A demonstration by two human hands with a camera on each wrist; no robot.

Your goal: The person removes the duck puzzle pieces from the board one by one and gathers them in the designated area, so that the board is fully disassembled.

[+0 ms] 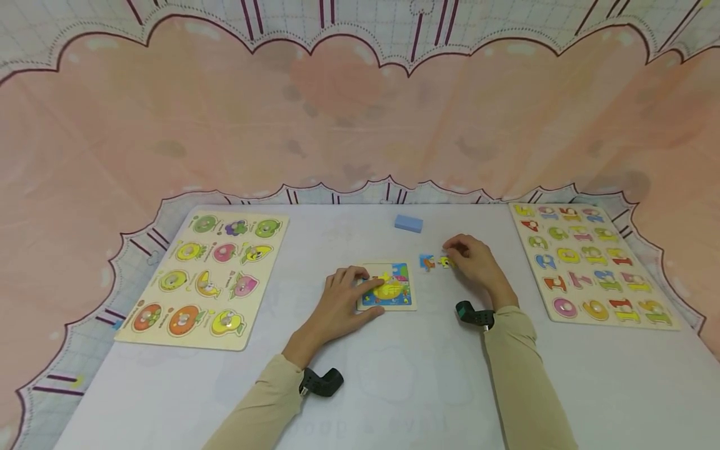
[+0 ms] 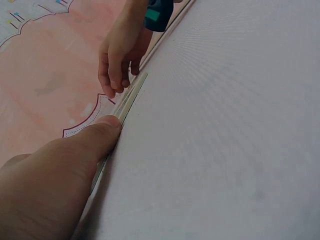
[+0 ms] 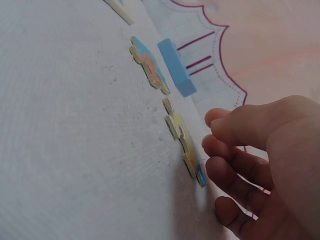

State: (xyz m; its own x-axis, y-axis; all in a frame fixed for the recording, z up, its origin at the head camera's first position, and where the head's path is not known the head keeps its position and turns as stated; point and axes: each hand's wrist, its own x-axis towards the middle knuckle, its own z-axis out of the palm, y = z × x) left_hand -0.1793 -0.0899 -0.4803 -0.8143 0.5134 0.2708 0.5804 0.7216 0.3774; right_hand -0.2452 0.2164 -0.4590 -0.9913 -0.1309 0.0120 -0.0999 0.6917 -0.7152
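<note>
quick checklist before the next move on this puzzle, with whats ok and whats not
1. Left hand resting on puzzle: ok.
2. Right hand near yellow piece: ok.
3. Yellow piece held: not ok, fingers beside it.
4. Orange-and-blue piece picture side up: ok.
5. Blue block apart from both pieces: ok.
6. Puzzle's empty spots: cannot tell, left hand covers part.

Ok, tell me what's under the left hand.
Part of a small jigsaw puzzle and the white tabletop. Yellow-and-blue artwork shows beyond the left hand, whose thumb lies at the puzzle's near edge. Whatever sits directly beneath the hand is covered.
</note>
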